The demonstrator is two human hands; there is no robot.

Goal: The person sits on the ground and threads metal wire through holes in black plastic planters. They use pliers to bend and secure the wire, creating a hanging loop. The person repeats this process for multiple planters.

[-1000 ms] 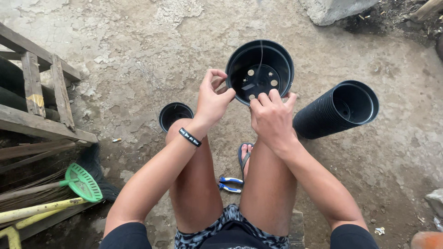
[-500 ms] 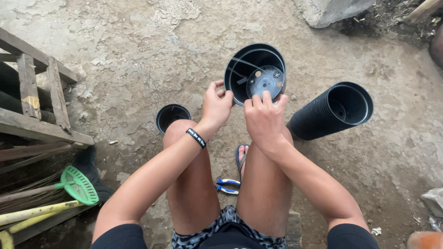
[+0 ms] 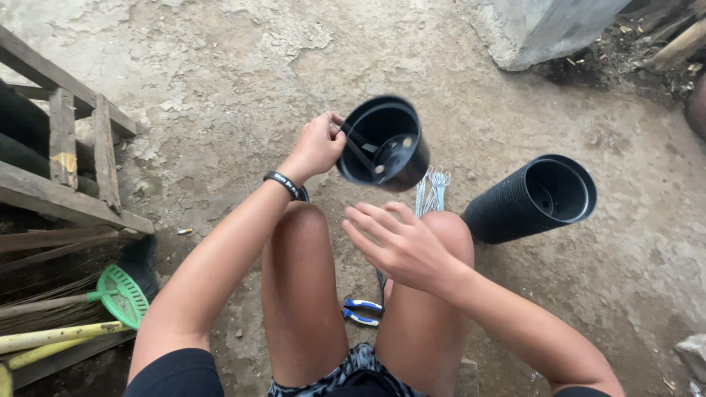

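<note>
The person's left hand (image 3: 318,145) gripped the rim of a single black plastic pot (image 3: 384,144), fingers closed over the edge at about nine o'clock on its mouth, and held it tilted in the air above the knees. A thin wire (image 3: 360,151) crossed the inside of the pot, and light showed through holes in its base. The right hand (image 3: 403,246) hovered empty just below the pot, at about six o'clock from it, fingers spread and holding nothing.

At three o'clock from the held pot, a long stack of black pots (image 3: 531,198) lay on its side on the concrete ground (image 3: 220,88). A bundle of cut wires (image 3: 432,185) lay between the two. Blue-handled pliers (image 3: 360,311) rested on the ground between the legs.

Judging from the wire already inside, this pot seemed partly fitted, while the stack looked untouched, so most of the work appeared to remain.
</note>
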